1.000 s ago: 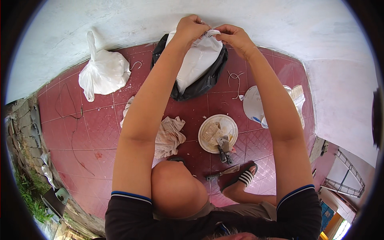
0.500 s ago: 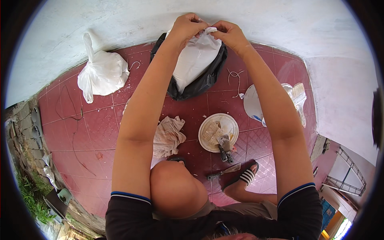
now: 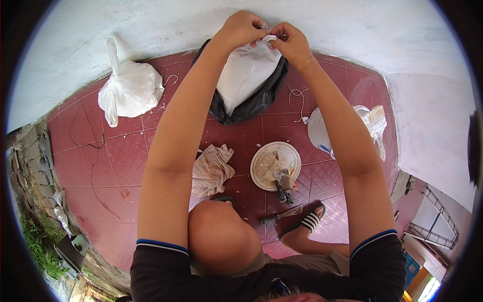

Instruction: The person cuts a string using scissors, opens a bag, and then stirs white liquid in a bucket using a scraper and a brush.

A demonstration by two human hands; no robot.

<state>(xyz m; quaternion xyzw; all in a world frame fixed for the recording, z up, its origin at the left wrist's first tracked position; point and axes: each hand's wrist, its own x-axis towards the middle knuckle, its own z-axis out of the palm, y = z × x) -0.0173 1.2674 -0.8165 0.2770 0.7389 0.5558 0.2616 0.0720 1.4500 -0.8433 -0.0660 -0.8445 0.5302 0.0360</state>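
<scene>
Both my arms stretch forward to a filled white plastic bag (image 3: 247, 75) that sits inside an opened black plastic bag (image 3: 255, 106) by the wall. My left hand (image 3: 245, 29) pinches the gathered top of the white bag, fingers closed. Close beside it, my right hand (image 3: 292, 44) grips the same twisted top between thumb and fingers. The exact hold of the fingertips on the plastic is partly hidden. The bag stands full and rounded below my hands, leaning toward the wall.
Another tied white bag (image 3: 132, 89) stands at the left. Nearer me lie a stained cloth (image 3: 213, 170), a round white lid (image 3: 259, 173) bearing putty tools, and a scraper (image 3: 283, 215) beside my sandalled foot. A white bucket (image 3: 318, 132) stands behind my right forearm; pieces of string lie about.
My left hand has risen slightly, and both hands have shifted a little to the right with the bag's top. Both still hold the plastic.
</scene>
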